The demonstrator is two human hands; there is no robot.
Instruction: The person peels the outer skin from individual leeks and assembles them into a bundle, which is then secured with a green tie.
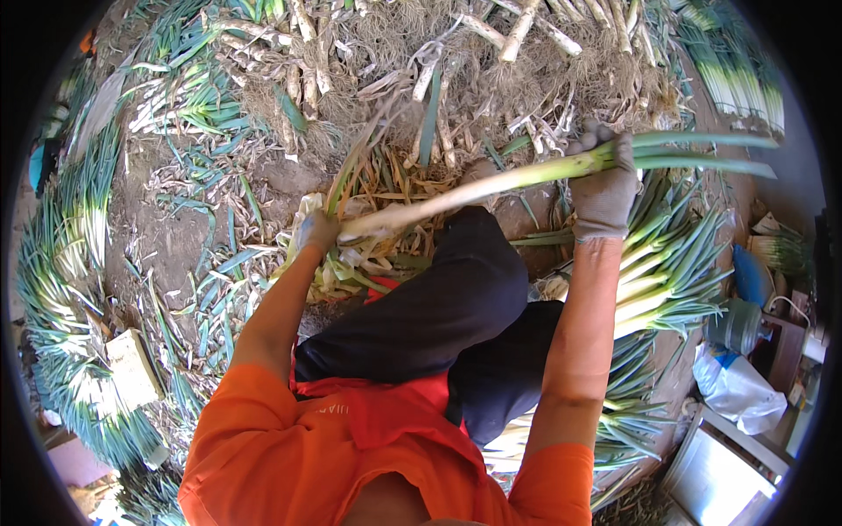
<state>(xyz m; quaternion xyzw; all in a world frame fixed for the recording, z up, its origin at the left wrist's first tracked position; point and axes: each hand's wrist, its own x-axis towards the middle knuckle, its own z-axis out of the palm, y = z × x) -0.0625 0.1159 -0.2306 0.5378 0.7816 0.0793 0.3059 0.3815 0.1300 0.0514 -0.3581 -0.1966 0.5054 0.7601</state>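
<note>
A long leek or large green onion [460, 196] lies slantwise before me, its pale end at the left and its cut green leaves at the right. My right hand [602, 184], in a grey-tan work glove, is closed around it where the leaves fork. My left hand [318, 233] grips brownish outer leaves [348, 167] beside the stalk's pale end; whether it also holds the stalk itself cannot be told. Under my left hand lies a heap of pale yellow-green peelings [355, 266]. Trimmed leeks [648, 283] are piled beyond my right forearm.
Unpeeled stalks with dry roots [513, 79] cover the ground ahead. Bundled leeks [66, 283] line the left side, near a pale block [133, 368]. At the right are a large water bottle [735, 325], a white plastic bag [737, 388] and a metal-framed object [717, 467].
</note>
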